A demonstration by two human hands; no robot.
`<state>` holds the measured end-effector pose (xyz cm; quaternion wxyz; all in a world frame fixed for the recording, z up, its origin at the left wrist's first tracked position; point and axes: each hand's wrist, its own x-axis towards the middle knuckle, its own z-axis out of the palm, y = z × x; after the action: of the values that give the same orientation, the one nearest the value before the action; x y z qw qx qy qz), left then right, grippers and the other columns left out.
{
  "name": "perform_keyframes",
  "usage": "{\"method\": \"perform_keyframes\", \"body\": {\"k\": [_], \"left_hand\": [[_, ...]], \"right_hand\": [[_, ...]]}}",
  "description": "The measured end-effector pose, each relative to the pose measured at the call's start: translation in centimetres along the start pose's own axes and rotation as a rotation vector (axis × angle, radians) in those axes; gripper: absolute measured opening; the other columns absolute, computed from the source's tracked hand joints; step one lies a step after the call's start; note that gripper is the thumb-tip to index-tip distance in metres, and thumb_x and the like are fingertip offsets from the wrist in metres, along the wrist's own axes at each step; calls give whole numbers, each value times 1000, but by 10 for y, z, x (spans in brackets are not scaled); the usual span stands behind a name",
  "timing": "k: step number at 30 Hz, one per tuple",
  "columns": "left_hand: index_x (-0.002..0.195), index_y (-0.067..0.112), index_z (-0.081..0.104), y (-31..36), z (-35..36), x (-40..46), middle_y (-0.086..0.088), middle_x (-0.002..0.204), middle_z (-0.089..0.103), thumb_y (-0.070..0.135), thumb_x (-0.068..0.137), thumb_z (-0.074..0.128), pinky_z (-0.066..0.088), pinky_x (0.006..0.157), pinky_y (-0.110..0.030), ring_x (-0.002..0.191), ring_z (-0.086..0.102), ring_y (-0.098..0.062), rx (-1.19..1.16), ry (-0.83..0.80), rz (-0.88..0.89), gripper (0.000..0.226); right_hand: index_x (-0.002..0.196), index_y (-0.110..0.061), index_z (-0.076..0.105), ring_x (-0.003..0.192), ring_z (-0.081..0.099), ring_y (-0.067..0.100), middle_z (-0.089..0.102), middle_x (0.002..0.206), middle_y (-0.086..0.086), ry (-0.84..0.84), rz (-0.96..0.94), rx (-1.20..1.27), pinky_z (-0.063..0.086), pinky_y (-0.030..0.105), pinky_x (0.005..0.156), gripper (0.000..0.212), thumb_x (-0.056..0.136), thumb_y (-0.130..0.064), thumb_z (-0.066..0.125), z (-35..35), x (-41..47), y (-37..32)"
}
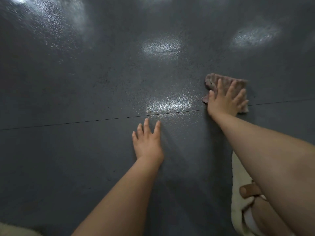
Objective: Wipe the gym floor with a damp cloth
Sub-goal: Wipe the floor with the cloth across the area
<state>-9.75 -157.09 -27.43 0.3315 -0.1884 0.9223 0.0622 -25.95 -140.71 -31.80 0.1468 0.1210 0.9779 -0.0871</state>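
The dark grey speckled gym floor (85,82) fills the view, with glossy light patches on it. A crumpled pinkish cloth (221,79) lies on the floor at the centre right. My right hand (225,101) presses flat on the cloth with its fingers spread and straight. My left hand (147,142) rests flat on the bare floor lower down, fingers spread, holding nothing. Part of the cloth is hidden under my right hand.
A thin seam (85,120) between floor tiles runs across the view just above my left hand. At the lower right, a cream slipper with a brown strap (238,184) sits under my right arm. Another pale fuzzy edge (15,229) shows at the bottom left corner.
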Motion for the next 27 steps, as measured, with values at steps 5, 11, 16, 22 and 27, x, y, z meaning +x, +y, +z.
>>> {"method": "perform_keyframes", "body": {"k": [5, 11, 16, 22, 27], "left_hand": [[150, 29, -10, 1, -4, 1, -7, 158, -11, 35, 75, 77, 1, 117, -43, 146, -5, -27, 46, -10, 4, 114], [145, 20, -28, -2, -5, -6, -13, 156, -18, 50, 74, 74, -4, 117, -44, 146, -11, -29, 91, 40, -63, 127], [146, 23, -26, 4, 0, -9, -12, 156, -17, 41, 80, 72, -2, 117, -44, 146, -8, -28, 79, 61, -82, 119], [151, 27, 0, 7, 2, -10, -5, 159, 0, 32, 84, 69, 3, 117, -44, 146, 4, -25, 102, 44, -50, 96], [150, 25, 9, 11, 0, -6, -8, 158, 5, 30, 85, 66, 4, 116, -46, 145, 8, -26, 139, 62, -38, 87]], "right_hand": [[149, -42, 4, 142, -15, 42, -13, 159, 5, -57, -297, -68, -10, 62, 109, 58, 98, -48, 31, 22, -60, -34], [148, -45, 5, 142, -19, 39, -13, 159, 1, -191, -751, -232, -22, 56, 106, 64, 86, -63, 3, 39, -121, -32], [147, -47, 7, 144, -14, 33, -7, 160, -2, -157, -733, -236, -15, 49, 112, 63, 85, -63, 5, 25, -86, -4], [149, -42, 2, 144, -14, 36, -12, 159, 1, -70, -209, -123, -8, 54, 114, 57, 98, -51, 27, 8, -43, 33], [149, -42, 1, 142, -16, 43, -15, 159, 5, -115, -295, -109, -11, 60, 110, 57, 99, -48, 28, 22, -92, 11]]}}
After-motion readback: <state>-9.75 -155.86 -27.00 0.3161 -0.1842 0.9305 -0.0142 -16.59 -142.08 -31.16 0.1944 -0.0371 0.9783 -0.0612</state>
